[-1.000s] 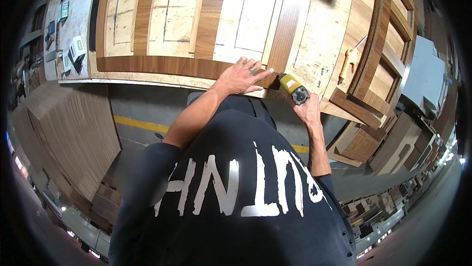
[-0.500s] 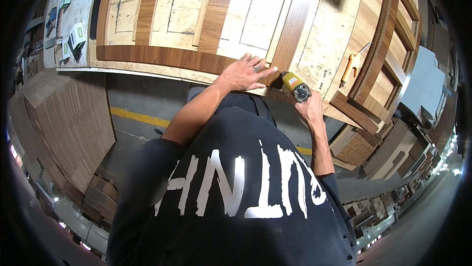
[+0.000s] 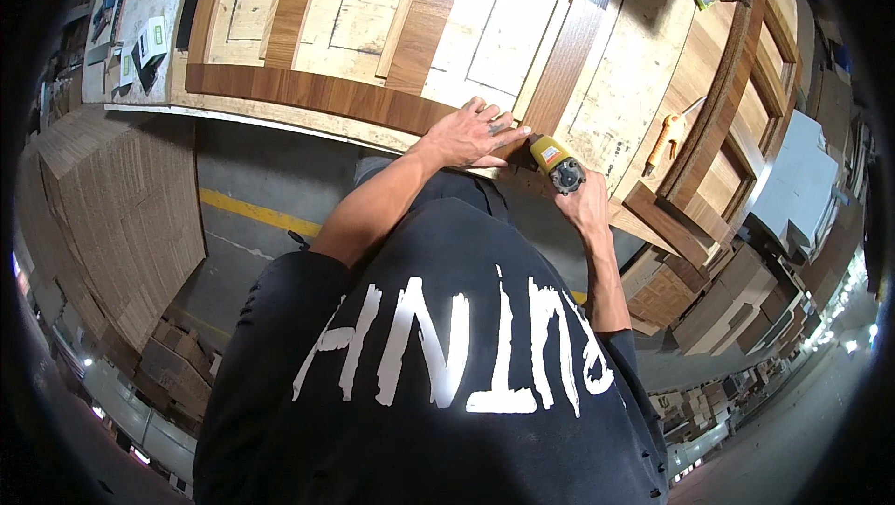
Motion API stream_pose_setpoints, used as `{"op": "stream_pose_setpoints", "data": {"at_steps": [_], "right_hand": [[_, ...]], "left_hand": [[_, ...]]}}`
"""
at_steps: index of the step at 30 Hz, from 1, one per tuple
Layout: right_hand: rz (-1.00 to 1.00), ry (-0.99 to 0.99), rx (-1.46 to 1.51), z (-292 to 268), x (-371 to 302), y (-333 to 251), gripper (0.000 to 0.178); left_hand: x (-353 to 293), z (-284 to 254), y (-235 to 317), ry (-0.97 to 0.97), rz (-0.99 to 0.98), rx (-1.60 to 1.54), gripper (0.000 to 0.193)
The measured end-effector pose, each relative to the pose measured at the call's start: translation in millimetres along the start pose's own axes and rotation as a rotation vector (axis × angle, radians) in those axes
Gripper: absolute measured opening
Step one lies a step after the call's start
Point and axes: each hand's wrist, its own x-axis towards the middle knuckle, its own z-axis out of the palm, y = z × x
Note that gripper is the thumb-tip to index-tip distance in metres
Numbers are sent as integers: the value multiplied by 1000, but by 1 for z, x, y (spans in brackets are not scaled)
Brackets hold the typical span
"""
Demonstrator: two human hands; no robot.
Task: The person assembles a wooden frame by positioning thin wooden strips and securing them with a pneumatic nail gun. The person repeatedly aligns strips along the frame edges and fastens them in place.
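On the workbench lies a brown wood-grain frame (image 3: 280, 80) with several crosspieces, its long near rail along the bench edge. My left hand (image 3: 471, 135) lies over that rail near the right corner, fingers stretched out, with the index finger pointing toward the tool. My right hand (image 3: 585, 199) is closed around a yellow-and-black nail gun (image 3: 554, 158). The nail gun's nose is down at the frame's near right corner, close to my left fingertips. The exact contact point of its nose is hidden.
An orange glue gun (image 3: 666, 143) lies on the bench to the right, beside another slatted wooden frame (image 3: 713, 104). Small boxes (image 3: 152, 41) stand at the far left. A large stack of boards (image 3: 117, 216) stands left of me, below bench height.
The view has shifted slightly. The nail gun's nose now sits a little nearer my left index fingertip; my right hand still grips it and my left hand stays on the rail.
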Motion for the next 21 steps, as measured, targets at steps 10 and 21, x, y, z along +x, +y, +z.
{"op": "stream_pose_setpoints", "data": {"at_steps": [10, 21], "right_hand": [[28, -26, -30, -2, 3, -6, 25], [167, 142, 128, 23, -47, -8, 33]], "left_hand": [[-1, 3, -1, 2, -2, -1, 78], [-107, -23, -73, 4, -323, 79, 105]]}}
